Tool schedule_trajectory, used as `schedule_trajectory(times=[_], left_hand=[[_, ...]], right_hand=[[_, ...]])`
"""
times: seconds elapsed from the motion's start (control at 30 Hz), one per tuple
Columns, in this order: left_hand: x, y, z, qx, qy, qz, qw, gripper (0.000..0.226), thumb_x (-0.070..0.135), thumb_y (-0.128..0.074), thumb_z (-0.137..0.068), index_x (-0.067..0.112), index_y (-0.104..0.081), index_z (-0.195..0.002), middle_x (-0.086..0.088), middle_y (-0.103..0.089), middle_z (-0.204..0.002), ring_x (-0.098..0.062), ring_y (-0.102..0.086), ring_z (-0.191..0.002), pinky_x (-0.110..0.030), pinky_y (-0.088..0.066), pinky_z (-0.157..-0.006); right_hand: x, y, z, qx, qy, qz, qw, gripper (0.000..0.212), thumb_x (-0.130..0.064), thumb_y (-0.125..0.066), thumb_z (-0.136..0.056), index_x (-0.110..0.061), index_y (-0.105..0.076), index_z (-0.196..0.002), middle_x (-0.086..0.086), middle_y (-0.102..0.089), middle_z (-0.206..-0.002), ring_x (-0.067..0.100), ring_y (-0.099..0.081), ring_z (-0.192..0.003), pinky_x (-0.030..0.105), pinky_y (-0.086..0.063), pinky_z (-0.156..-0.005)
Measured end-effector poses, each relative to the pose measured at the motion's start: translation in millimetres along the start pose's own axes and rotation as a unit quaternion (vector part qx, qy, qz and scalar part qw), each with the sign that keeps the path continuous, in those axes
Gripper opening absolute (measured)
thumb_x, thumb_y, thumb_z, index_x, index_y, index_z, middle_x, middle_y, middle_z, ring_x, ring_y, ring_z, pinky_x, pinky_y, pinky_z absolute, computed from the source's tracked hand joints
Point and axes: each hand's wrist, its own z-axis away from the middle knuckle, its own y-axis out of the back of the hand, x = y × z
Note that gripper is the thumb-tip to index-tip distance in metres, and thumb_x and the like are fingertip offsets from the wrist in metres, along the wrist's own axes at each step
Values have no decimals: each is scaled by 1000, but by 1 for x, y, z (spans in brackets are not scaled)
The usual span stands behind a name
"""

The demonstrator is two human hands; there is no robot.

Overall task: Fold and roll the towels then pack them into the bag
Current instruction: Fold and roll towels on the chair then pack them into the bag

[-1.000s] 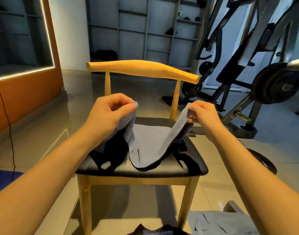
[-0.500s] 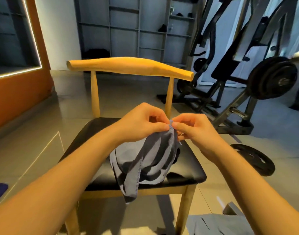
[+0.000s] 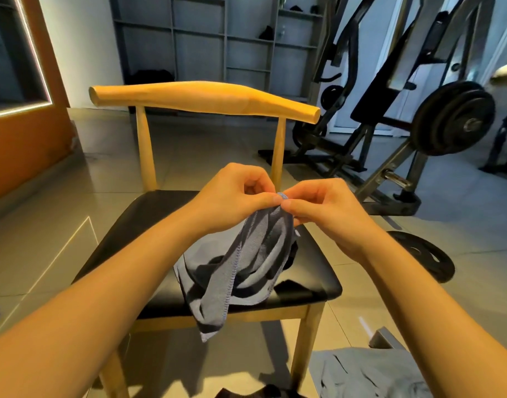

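A thin grey towel (image 3: 243,271) with blue stitched edges hangs in loose folds over the black seat of a wooden chair (image 3: 149,234). Its lower end droops past the seat's front edge. My left hand (image 3: 235,196) and my right hand (image 3: 318,205) meet above the seat, fingertips almost touching, and both pinch the towel's top corners together. Something dark lies on the seat under the towel, mostly hidden. A grey fabric item (image 3: 370,374) lies on the floor at the lower right; I cannot tell whether it is the bag or another towel.
The chair's wooden backrest (image 3: 203,99) stands just beyond my hands. A weight machine (image 3: 390,81) with a plate (image 3: 453,119) fills the right side, and a loose weight plate (image 3: 424,254) lies on the tiled floor. Grey shelves (image 3: 218,38) line the far wall.
A second ago my hands held the towel's corners wide apart. They came together over the seat, folding the towel in half. Since half a second ago they barely moved.
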Motion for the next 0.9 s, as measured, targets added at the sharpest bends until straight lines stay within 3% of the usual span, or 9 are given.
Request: schedule_trajectory(times=[0.13, 0.27, 0.33, 0.4, 0.47, 0.57, 0.73, 0.8, 0.9], left_hand=[[-9, -5, 13, -52, 51, -36, 997, 5, 18, -77, -87, 19, -72, -87, 2, -71, -77, -8, -66, -69, -26, -54, -64], [-30, -11, 48, -94, 115, -119, 982, 13, 8, -70, -81, 20, -70, -77, 14, -64, -63, 0, -59, -60, -22, -44, -60], [-38, 4, 61, -116, 169, -107, 973, 13, 6, -70, -81, 17, -73, -77, 9, -70, -66, -7, -65, -63, -33, -55, -63], [-43, 22, 67, -151, 205, -93, 963, 14, 5, -70, -82, 15, -77, -78, -2, -74, -73, -18, -68, -69, -43, -58, -74], [-47, 37, 72, -184, 229, -83, 952, 14, 4, -71, -85, 13, -80, -79, -9, -76, -77, -18, -66, -70, -40, -57, -77], [-52, 52, 74, -203, 250, -72, 944, 6, 14, -77, -87, 14, -82, -84, -14, -76, -88, -19, -62, -75, -34, -50, -76], [-63, 55, 56, -118, 249, -49, 960, 12, 14, -72, -92, 20, -82, -88, 1, -79, -89, -21, -71, -94, -34, -52, -89], [-67, 40, 42, -43, 218, -70, 973, 14, 14, -73, -91, 24, -80, -84, 7, -77, -83, -16, -70, -89, -31, -52, -82], [-59, 6, 18, 68, 136, -42, 987, 4, 20, -78, -88, 23, -78, -84, 6, -74, -83, -6, -67, -81, -25, -55, -72]], right_hand=[[15, 0, 0, 24, -40, 0, 999, 13, -2, -60, -94, -4, -71, -87, 10, -73, -83, 16, -69, -79, 25, -57, -72], [44, -1, 13, 105, -105, -57, 987, 21, 5, -48, -85, -4, -55, -68, -1, -58, -63, 10, -56, -63, 18, -46, -56], [61, -1, 24, 142, -140, -125, 972, 14, 1, -48, -81, -4, -50, -68, 5, -63, -70, 15, -58, -68, 19, -47, -54], [77, 2, 34, 167, -171, -178, 955, 10, -9, -48, -79, -7, -49, -69, 16, -61, -85, 26, -57, -82, 25, -50, -63], [87, 8, 43, 171, -182, -207, 946, 12, -19, -49, -78, -12, -48, -67, 16, -54, -93, 30, -50, -91, 33, -46, -73], [94, 15, 57, 154, -183, -212, 948, 17, -23, -49, -77, -13, -47, -64, 15, -51, -87, 28, -50, -89, 32, -45, -73], [104, 23, 82, 127, -185, -141, 964, 24, -25, -61, -63, -3, -51, -68, 14, -46, -72, 20, -46, -67, 21, -45, -54], [105, 24, 90, 112, -192, -119, 968, 28, -27, -64, -60, -4, -51, -66, 13, -49, -69, 17, -50, -63, 19, -48, -52], [102, 20, 97, 85, -194, -100, 972, 31, -35, -65, -59, -6, -56, -64, -1, -61, -64, 8, -63, -64, 18, -51, -56]])
